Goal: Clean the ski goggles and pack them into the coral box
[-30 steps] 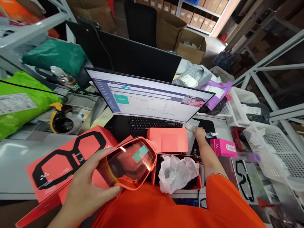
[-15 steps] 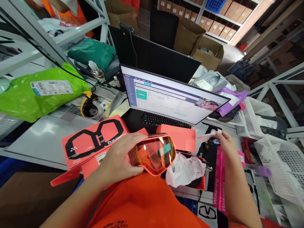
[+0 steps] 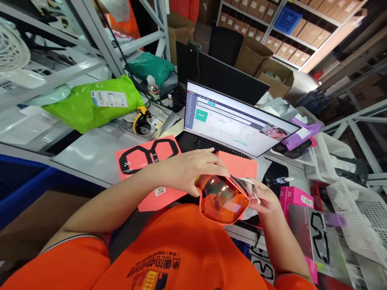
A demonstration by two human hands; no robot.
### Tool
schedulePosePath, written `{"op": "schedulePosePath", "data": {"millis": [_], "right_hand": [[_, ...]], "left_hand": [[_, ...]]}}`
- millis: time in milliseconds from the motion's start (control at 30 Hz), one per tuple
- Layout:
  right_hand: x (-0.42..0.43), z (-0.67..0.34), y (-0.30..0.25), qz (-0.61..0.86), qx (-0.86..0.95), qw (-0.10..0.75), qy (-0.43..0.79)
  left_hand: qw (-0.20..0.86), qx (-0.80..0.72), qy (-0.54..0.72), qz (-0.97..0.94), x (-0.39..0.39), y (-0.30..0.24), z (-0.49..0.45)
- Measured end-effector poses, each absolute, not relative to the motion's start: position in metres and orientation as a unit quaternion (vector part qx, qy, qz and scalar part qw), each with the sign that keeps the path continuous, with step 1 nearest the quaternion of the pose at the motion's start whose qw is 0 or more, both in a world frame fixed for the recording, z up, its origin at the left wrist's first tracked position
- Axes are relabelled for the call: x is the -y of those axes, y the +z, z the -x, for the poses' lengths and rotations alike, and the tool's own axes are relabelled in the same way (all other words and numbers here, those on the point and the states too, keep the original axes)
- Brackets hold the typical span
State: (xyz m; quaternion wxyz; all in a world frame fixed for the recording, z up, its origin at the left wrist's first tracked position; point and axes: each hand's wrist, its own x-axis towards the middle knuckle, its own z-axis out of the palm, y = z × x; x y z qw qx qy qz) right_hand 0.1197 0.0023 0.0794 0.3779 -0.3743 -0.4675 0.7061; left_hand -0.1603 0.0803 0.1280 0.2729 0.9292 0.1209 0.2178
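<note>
A pair of ski goggles (image 3: 223, 201) with an orange mirrored lens is in front of my chest, tilted. My left hand (image 3: 199, 169) grips the goggles' left side, fingers over the top edge and thumb at the lens edge. At their right side, my right hand (image 3: 263, 197) pinches a white tissue (image 3: 252, 187) against the frame. Under my left forearm lies a coral goggle box (image 3: 163, 195) with a barcode label. Another coral box piece (image 3: 238, 163) is behind the goggles. White wrapping paper (image 3: 249, 212) shows partly beneath my right hand.
A monitor (image 3: 238, 121) and a keyboard (image 3: 208, 144) stand ahead. To the left lie a green parcel (image 3: 99, 102) and a yellow-black tape dispenser (image 3: 142, 121). Pink boxes (image 3: 294, 199) and white baskets (image 3: 361, 209) are at the right.
My right hand has brought the tissue in from the right to the goggles. My left hand and the goggles have shifted right in view; the view itself has turned.
</note>
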Motion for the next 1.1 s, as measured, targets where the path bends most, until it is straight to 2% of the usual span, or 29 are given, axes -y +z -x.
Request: {"op": "schedulePosePath", "data": {"millis": [133,233,333,433,533,633,733,833,900,1033,1100], "right_hand": [[0.016,-0.101,0.074,0.327,0.451,0.386,0.735],[0.031,-0.086,0.072,0.318,0.422,0.44,0.726],[0.041,-0.074,0.071,0.354,0.381,0.492,0.698],[0.045,-0.07,0.066,0.39,0.374,0.53,0.654],[0.047,-0.071,0.058,0.401,0.392,0.567,0.604],[0.05,-0.068,0.054,0.42,0.45,0.557,0.558],[0.056,-0.062,0.054,0.436,0.544,0.488,0.525],[0.065,-0.056,0.052,0.407,0.562,0.449,0.563],[0.07,-0.056,0.048,0.396,0.505,0.471,0.605],[0.078,-0.063,0.037,0.393,0.344,0.577,0.628],[0.081,-0.064,0.031,0.408,0.289,0.593,0.632]], "left_hand": [[0.261,-0.101,0.21,-0.937,-0.074,0.134,0.166],[0.231,-0.097,0.213,-0.944,-0.073,0.13,0.168],[0.205,-0.191,0.253,-0.926,-0.068,0.119,0.174],[0.255,-0.362,0.32,-0.837,-0.056,0.1,0.184],[0.356,-0.438,0.337,-0.753,-0.037,0.079,0.186],[0.402,-0.432,0.283,-0.756,-0.017,0.068,0.174],[0.414,-0.418,0.233,-0.774,-0.004,0.07,0.155],[0.421,-0.406,0.24,-0.775,0.003,0.075,0.143],[0.422,-0.387,0.261,-0.777,0.005,0.076,0.14],[0.393,-0.319,0.303,-0.808,0.008,0.072,0.139],[0.383,-0.275,0.313,-0.824,0.009,0.068,0.138]]}}
